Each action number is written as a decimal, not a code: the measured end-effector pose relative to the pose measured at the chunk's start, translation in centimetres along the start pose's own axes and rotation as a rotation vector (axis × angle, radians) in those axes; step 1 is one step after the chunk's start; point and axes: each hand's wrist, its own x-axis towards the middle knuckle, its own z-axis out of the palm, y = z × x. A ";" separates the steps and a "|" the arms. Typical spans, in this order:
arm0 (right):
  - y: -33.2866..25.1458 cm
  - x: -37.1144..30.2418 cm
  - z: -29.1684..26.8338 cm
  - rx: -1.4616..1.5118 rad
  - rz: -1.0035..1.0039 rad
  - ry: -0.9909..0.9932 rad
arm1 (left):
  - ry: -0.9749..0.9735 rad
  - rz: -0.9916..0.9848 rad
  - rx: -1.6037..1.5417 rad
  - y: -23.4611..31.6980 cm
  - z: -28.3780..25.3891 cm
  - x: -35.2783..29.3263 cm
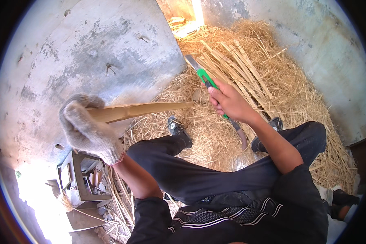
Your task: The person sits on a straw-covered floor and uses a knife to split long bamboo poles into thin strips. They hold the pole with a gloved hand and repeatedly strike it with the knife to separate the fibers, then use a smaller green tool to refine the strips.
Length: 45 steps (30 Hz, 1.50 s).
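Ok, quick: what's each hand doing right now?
Left hand: gloved, closed on a split bamboo piece.
Right hand: bare, closed on a green-handled knife.

One knife [203, 75], one glove [87, 128], two shoes [179, 131], one stool [79, 177].

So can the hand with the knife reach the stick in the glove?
Probably yes: the right hand with the knife is beside the free tip of the stick held by the gloved left hand, with nothing between them.

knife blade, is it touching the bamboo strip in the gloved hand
Apart. The head view shows the knife blade raised by the right hand, with straw visible between it and the bamboo strip held by the left hand.
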 end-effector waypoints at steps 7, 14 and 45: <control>-2.9 -0.9 -1.1 0.021 -0.106 0.252 | 0.285 0.048 0.144 1.7 -1.3 -1.5; -3.1 -0.9 -0.2 -0.148 -0.169 0.239 | -0.165 -0.177 0.067 0.3 -1.0 -10.2; -3.2 -3.6 7.7 -0.294 -0.604 0.100 | 0.046 -0.038 0.180 7.6 -3.5 -5.8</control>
